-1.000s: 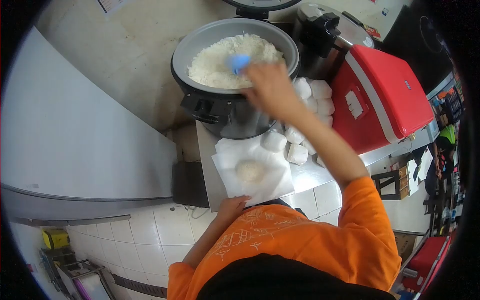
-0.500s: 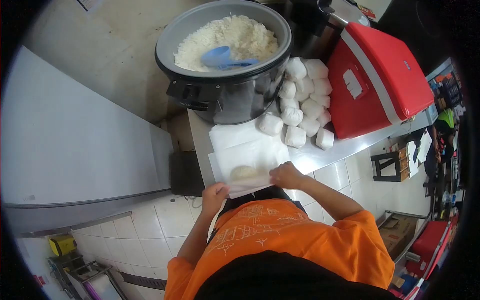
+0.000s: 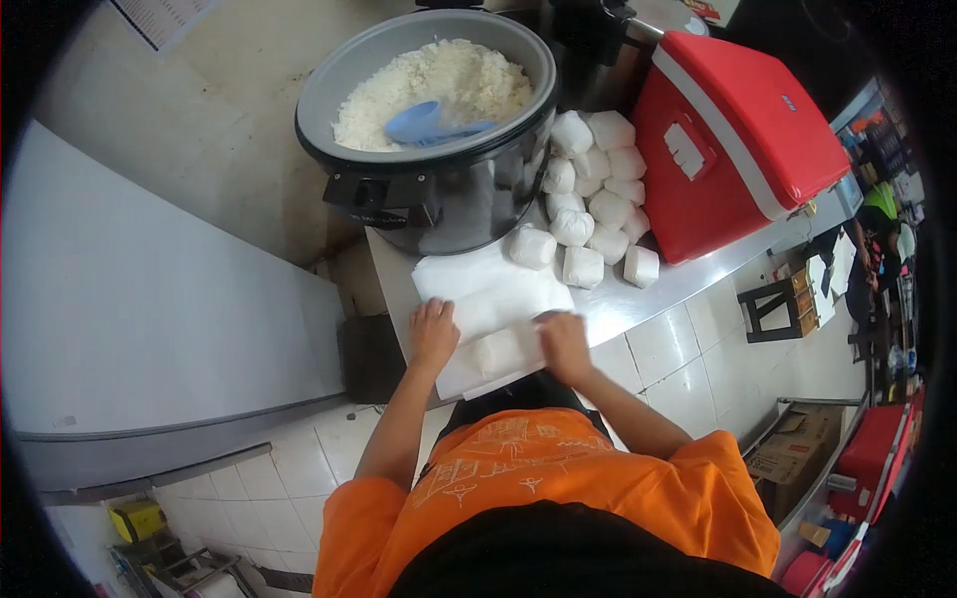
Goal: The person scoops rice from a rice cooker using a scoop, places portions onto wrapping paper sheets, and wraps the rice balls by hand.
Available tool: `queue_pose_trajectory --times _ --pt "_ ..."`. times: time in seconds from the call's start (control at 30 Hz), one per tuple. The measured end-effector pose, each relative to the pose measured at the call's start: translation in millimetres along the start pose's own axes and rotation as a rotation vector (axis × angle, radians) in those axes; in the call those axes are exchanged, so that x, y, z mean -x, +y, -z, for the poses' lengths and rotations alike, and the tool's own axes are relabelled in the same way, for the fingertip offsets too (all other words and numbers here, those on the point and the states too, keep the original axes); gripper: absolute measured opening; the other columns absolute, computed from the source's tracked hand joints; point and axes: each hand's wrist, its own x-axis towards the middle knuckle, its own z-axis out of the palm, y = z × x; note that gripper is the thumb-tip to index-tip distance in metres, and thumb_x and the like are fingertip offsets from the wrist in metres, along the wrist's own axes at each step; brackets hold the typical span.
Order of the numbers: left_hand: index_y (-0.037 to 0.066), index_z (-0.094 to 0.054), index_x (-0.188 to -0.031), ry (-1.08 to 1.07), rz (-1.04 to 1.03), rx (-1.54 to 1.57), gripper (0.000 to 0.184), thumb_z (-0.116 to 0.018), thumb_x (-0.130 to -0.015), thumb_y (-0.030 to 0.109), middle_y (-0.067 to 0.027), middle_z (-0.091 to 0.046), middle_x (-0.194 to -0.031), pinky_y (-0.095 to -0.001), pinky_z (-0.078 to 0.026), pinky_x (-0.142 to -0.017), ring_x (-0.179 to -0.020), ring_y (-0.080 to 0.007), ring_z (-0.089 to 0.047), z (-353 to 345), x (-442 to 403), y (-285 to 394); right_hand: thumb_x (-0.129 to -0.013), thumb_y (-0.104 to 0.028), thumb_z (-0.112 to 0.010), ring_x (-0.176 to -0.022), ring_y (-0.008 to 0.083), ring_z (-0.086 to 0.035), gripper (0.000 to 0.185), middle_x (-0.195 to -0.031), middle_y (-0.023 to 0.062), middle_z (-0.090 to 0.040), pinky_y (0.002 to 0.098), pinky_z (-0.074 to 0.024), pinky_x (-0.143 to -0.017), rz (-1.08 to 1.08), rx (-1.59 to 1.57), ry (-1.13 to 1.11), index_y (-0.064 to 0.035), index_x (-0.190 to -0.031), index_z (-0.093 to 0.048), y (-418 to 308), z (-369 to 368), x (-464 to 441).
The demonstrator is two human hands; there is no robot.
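A white sheet of wrapping paper [image 3: 513, 351] is folded over a rounded lump at the table's front edge; the lump of rice itself is now covered. At the paper's left side, my left hand [image 3: 434, 337] has its fingers bent down and closed on the fold. My right hand [image 3: 564, 349], a little blurred, grips the right end of the same sheet. More white paper sheets [image 3: 483, 281] lie flat beneath and behind it. Beyond them stands a large rice cooker [image 3: 469, 204] full of cooked rice [image 3: 469, 75], with a blue scoop [image 3: 414, 122] resting in it.
Several white wrapped packets [image 3: 583, 267] are piled right of the cooker on the metal table [image 3: 623, 304]. A red cooler box [image 3: 738, 149] stands beside them. A pale grey cabinet-like surface [image 3: 169, 299] is at left. A stool [image 3: 783, 314] and a person [image 3: 882, 234] are farther right.
The paper's near edge has been brought forward over the rice, hiding it. My left hand moved away from my body along the left side; my right hand stayed near the right end.
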Motion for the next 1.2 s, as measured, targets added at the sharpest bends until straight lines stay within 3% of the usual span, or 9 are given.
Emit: queue_pose_trajectory --times 0.07,0.2,0.47,0.63,0.8,0.9,1.0,1.1,1.2 --pt "0.008 -0.059 -0.089 0.169 -0.102 0.058 0.020 -0.063 -0.072 0.019 -0.0080 -0.058 -0.091 -0.0409 -0.039 -0.082 -0.094 -0.0272 -0.055 -4 -23 5 -0.076 -0.014 -0.057 -0.106 0.0306 -0.049 0.035 -0.110 0.0141 -0.054 0.0472 -0.0350 -0.091 0.213 -0.128 -0.144 -0.0040 -0.110 -0.052 -29 -8 9" --pt "0.007 -0.061 -0.088 -0.225 0.010 0.067 0.021 -0.063 -0.069 0.015 -0.0081 -0.058 -0.091 -0.0420 -0.040 -0.081 -0.091 -0.0290 -0.055 16 -47 21 -0.074 -0.016 -0.060 -0.123 0.0299 -0.039 0.063 -0.135 0.0133 -0.039 0.0446 -0.0318 -0.100 0.362 0.006 -0.140 -0.0043 -0.132 -0.037 -47 -21 20" --pt "0.003 -0.059 -0.085 -0.280 -0.359 0.133 0.013 -0.054 -0.075 0.008 -0.0098 -0.059 -0.100 -0.0386 -0.047 -0.074 -0.086 -0.0271 -0.057 38 19 42 -0.067 -0.016 -0.065 -0.107 0.0312 -0.046 0.056 -0.119 0.0118 -0.047 0.0441 -0.0377 -0.089 0.306 -0.096 -0.139 -0.0040 -0.118 -0.046 -37 -33 11" --pt "-0.001 -0.057 -0.098 0.041 -0.350 0.318 0.023 -0.051 -0.076 0.004 -0.0146 -0.057 -0.104 -0.0348 -0.050 -0.074 -0.092 -0.0274 -0.059 30 67 50 -0.066 -0.016 -0.065 -0.096 0.0339 -0.048 0.047 -0.104 0.0149 -0.050 0.0437 -0.0388 -0.088 0.292 -0.306 -0.076 -0.0045 -0.108 -0.048 -20 -56 28" --pt "0.001 -0.056 -0.110 0.093 -0.353 0.242 0.035 -0.053 -0.076 0.005 -0.0136 -0.055 -0.115 -0.0330 -0.048 -0.082 -0.103 -0.0260 -0.057 23 89 49 -0.075 -0.029 -0.064 -0.127 0.0396 -0.030 0.056 -0.134 0.0244 -0.036 0.0575 -0.0191 -0.104 -0.037 0.203 -0.213 0.0013 -0.120 -0.047 3 -17 48" --pt "0.005 -0.057 -0.113 0.131 -0.355 0.106 0.038 -0.056 -0.075 0.007 -0.0125 -0.054 -0.116 -0.0349 -0.046 -0.086 -0.107 -0.0271 -0.054 21 93 50 -0.075 -0.015 -0.060 -0.128 0.0410 -0.027 0.059 -0.136 0.0254 -0.030 0.0570 -0.0190 -0.104 -0.314 0.212 -0.001 -0.0008 -0.129 -0.040 12 -3 42" --pt "0.007 -0.057 -0.114 0.139 -0.329 0.086 0.040 -0.056 -0.075 0.008 -0.0134 -0.053 -0.118 -0.0372 -0.044 -0.088 -0.110 -0.0290 -0.051 17 97 49 -0.073 -0.001 -0.053 -0.126 0.0407 -0.033 0.062 -0.135 0.0246 -0.034 0.0557 -0.0236 -0.102 0.127 -0.059 0.135 -0.0024 -0.132 -0.036 -26 -5 30" --pt "0.006 -0.055 -0.117 0.138 -0.325 0.158 0.042 -0.056 -0.075 0.007 -0.0146 -0.052 -0.118 -0.0387 -0.043 -0.089 -0.110 -0.0290 -0.050 13 103 45 -0.073 -0.004 -0.055 -0.121 0.0315 -0.042 0.053 -0.130 0.0150 -0.044 0.0492 -0.0313 -0.101 0.362 -0.094 -0.102 -0.0056 -0.126 -0.045 -58 -26 29" --pt "0.004 -0.058 -0.111 0.115 -0.282 0.318 0.036 -0.057 -0.075 0.007 -0.0133 -0.052 -0.117 -0.0389 -0.043 -0.088 -0.109 -0.0291 -0.051 9 107 40 -0.073 -0.008 -0.058 -0.119 0.0273 -0.044 0.050 -0.129 0.0088 -0.047 0.0473 -0.0324 -0.100 0.199 -0.128 -0.015 -0.0067 -0.122 -0.048 -36 -38 38"
